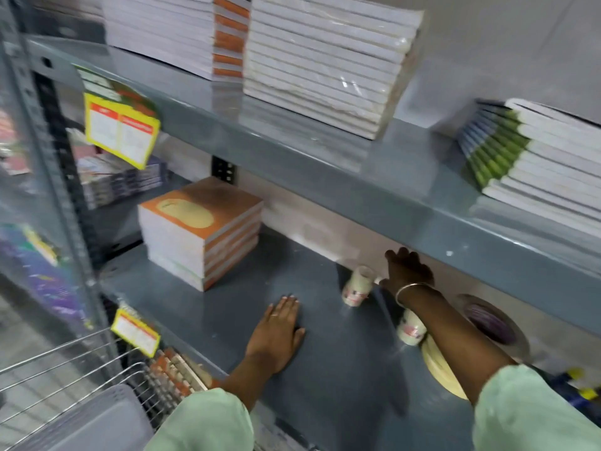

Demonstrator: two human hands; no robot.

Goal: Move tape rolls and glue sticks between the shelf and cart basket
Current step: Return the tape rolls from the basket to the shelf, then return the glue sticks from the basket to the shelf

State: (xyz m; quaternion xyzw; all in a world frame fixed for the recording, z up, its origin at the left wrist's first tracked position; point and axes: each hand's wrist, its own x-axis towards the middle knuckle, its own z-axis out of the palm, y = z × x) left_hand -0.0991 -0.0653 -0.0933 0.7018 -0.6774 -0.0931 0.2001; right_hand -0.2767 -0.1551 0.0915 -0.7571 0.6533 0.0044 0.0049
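From the head view, your left hand lies flat and open on the shelf, likely bracing your reach. Your right hand stretches toward the back beside a clear tape roll; whether it grips anything, you cannot tell. A second roll sits by your wrist; the cart basket waits lower left.

Grey-blue shelf; white tape rolls, red print; mint-green sleeves; orange-covered books

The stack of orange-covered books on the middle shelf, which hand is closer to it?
Left. The left hand lies flat on the shelf just in front of the stack of orange-covered books; the right hand reaches farther right, by a clear tape roll.
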